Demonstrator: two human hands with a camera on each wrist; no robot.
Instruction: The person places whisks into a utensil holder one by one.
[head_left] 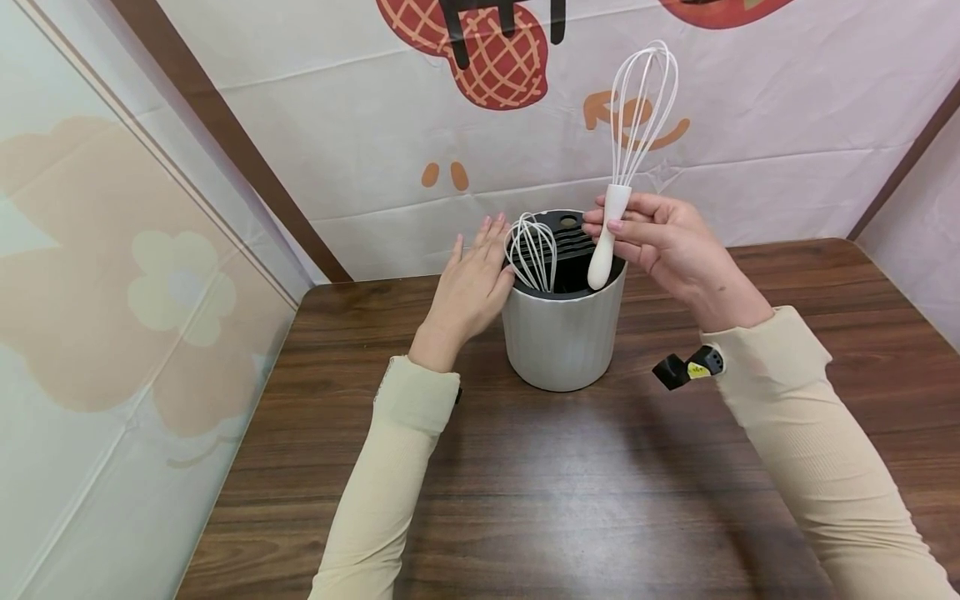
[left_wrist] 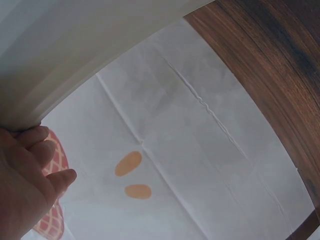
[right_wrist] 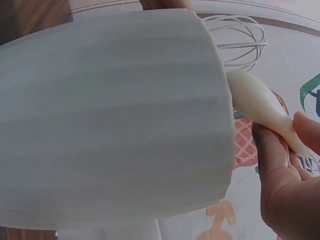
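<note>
A white whisk (head_left: 617, 200) is pinched by its handle between the thumb and fingers of my right hand (head_left: 671, 246), wires up. The handle's lower end is over the mouth of a ribbed, light grey utensil holder (head_left: 562, 342) with a black slotted insert (head_left: 573, 242). A second whisk (head_left: 532, 250) stands in the holder at its left side, wire head up, its handle hidden inside. My left hand (head_left: 472, 279) rests against the holder's left side with its fingers straight. In the right wrist view, the whisk handle (right_wrist: 262, 102) appears beside the holder's rim.
The holder stands on a dark wooden table (head_left: 525, 483) near its back edge. A white printed cloth (head_left: 360, 150) hangs close behind, and another flowered panel (head_left: 112, 292) borders the left side. A small black device (head_left: 686, 367) is strapped at the right cuff.
</note>
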